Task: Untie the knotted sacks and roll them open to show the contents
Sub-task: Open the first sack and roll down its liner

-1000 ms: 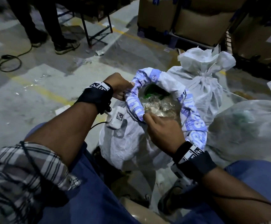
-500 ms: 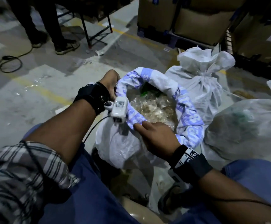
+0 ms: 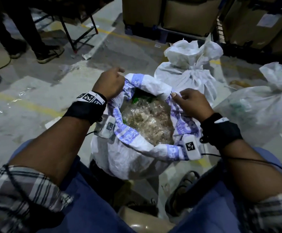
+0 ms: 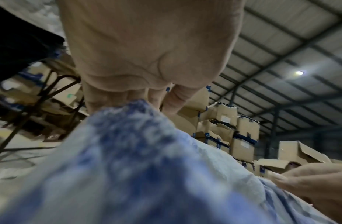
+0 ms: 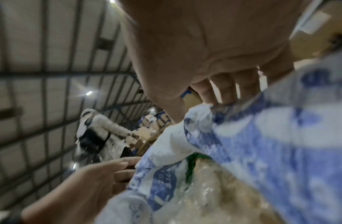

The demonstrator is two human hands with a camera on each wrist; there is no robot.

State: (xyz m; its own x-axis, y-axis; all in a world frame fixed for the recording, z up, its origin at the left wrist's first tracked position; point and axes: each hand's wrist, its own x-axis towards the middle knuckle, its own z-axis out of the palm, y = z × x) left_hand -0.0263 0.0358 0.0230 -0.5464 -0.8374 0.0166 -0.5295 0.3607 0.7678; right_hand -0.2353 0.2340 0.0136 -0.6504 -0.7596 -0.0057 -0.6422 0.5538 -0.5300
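The open sack [image 3: 128, 158] stands on the concrete floor [image 3: 27, 101] between the seated person's knees, its mouth folded outward into a thick rolled rim printed with blue lettering. Inside lies a heap of crumpled clear plastic [image 3: 147, 118] with pale brownish matter in it, and a bit of green shows at the far edge. The left hand [image 3: 109, 84] grips the rim at its far left, fingers curled over the fold; the left wrist view shows those fingers [image 4: 112, 97] closed onto the blue-printed cloth. The right hand [image 3: 191, 103] pinches the rim on the far right, thumb on top and fingers tucked under the fold, as the right wrist view also shows. Both wrists wear black bands with small white camera units. Just behind the open sack stands a white tied sack [image 3: 187, 73], its neck knotted and the top flaring above the knot. To the right, apart from it, lies a second tied sack [image 3: 261, 105]. Beyond them are stacked cardboard boxes [image 3: 170, 12]. At upper left another person's legs and shoes [image 3: 48, 52] stand beside a black folding frame.
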